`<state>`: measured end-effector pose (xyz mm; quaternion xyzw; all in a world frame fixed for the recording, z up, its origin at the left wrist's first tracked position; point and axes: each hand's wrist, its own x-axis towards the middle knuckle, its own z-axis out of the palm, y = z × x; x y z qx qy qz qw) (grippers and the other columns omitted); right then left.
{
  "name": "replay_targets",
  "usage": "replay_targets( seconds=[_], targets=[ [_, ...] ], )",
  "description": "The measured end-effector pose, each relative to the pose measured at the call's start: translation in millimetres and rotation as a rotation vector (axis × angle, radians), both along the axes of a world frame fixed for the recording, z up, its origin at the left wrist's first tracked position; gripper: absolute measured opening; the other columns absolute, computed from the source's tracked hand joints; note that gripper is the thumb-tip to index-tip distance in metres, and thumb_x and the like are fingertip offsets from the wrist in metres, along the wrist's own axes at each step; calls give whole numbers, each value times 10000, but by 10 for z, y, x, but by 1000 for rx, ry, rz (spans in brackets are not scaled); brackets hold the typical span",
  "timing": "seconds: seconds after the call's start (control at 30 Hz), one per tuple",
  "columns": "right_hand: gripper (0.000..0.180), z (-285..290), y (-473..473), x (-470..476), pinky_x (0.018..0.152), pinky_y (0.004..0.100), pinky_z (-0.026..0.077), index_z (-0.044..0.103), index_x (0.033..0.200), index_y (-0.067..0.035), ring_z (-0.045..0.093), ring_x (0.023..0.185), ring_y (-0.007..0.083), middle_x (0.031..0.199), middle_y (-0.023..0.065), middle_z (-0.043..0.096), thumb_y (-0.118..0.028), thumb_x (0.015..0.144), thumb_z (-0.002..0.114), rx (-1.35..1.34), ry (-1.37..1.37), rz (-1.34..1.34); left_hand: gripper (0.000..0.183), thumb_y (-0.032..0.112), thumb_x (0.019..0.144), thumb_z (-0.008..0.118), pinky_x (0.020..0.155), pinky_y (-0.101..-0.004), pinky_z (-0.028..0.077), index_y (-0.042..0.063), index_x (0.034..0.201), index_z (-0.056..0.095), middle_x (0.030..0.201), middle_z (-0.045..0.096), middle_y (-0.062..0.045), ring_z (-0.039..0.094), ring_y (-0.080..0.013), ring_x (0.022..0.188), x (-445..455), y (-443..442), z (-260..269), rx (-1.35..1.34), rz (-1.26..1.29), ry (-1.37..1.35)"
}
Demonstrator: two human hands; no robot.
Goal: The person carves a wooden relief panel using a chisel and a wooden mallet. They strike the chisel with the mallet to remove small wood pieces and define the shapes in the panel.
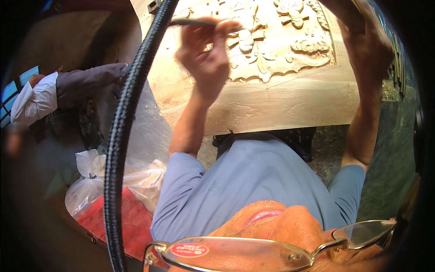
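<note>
My left hand (207, 54) is raised over a relief-carved wooden panel (282, 81), its fingers closed around a thin dark rod-like tool (193, 22), probably a carving chisel. The tool lies roughly level across the fingers; its working tip is too blurred to tell. On the right, my right hand (370, 51) grips a thick dark wooden piece (351, 15), perhaps a mallet, cut off by the upper edge. Between the hands, carved flower-like and scroll motifs (310, 46) stand out from the panel. Strong light washes out part of the carving.
A black braided cable (119, 136) crosses the view at left. Several long, thin tools (397, 68) lie at the far right. Another person (37, 97) is at the left. Clear plastic bags (88, 183) and a red sack (119, 217) sit at the lower left.
</note>
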<state>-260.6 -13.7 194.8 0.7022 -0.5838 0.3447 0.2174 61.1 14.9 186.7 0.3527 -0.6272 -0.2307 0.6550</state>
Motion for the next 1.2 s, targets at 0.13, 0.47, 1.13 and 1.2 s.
replay_targets(
  seconds=[0.13,0.47,1.13,1.2],
  targets=[
    [645,1,209,-285,762,356,621,586,1441,-306,763,963,237,1168,-3,761,-245,849,835,120,220,-94,144,-52,989,637,791,-420,673,-28,1090,537,955,718,-165,757,-266,872,689,201,30,66,191,-65],
    [608,149,387,-109,797,362,610,714,1254,-98,765,940,256,1138,53,781,-378,753,917,26,125,-210,176,-26,983,641,699,-419,676,-39,1125,537,930,690,-199,740,-285,813,927,53,198,130,442,52],
    [639,211,454,-216,847,365,626,690,1223,-4,757,981,282,1151,155,760,-265,712,971,119,60,-256,277,123,1017,651,757,-417,652,-6,1173,461,807,706,-270,717,-297,688,1031,153,309,128,457,-236],
    [653,227,487,-226,846,375,628,686,1232,2,753,991,293,1161,167,754,-258,707,976,114,35,-237,285,121,1018,649,755,-419,652,-7,1184,457,808,706,-275,716,-301,680,1053,135,329,121,435,-236]
  ],
)
